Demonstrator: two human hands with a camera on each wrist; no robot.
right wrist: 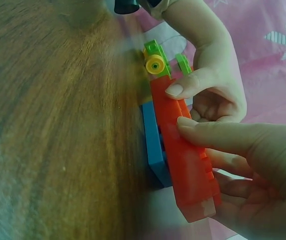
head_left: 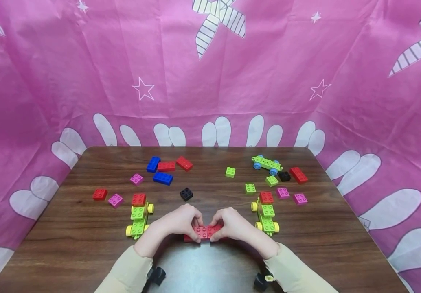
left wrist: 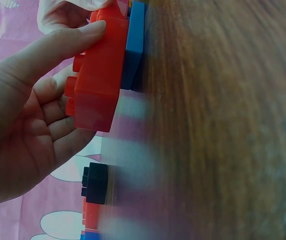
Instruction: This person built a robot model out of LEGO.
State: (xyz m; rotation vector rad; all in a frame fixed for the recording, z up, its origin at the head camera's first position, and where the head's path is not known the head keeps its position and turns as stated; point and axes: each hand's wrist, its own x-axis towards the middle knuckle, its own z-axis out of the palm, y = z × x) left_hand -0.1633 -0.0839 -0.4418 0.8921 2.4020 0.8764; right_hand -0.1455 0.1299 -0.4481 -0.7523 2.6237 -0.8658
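Two long red bricks lie end to end at the front middle of the table, the left red brick (head_left: 201, 232) meeting the right red brick (head_left: 214, 230). Beneath them, a blue brick (right wrist: 154, 145) shows in both wrist views; it spans under part of each. My left hand (head_left: 182, 219) pinches the left red brick, thumb on the near side and fingers behind. The right red brick is gripped the same way by my right hand (head_left: 231, 223). In the right wrist view, the outer end of the right red brick (right wrist: 185, 165) overhangs the blue one, held above the tabletop.
A lime car with yellow wheels (head_left: 138, 221) stands left of my hands, a similar car (head_left: 267, 217) on the right. A black brick (head_left: 186, 194) lies just beyond. Farther back are blue bricks (head_left: 163, 178), red bricks (head_left: 166, 166) and a blue-wheeled lime base (head_left: 267, 163).
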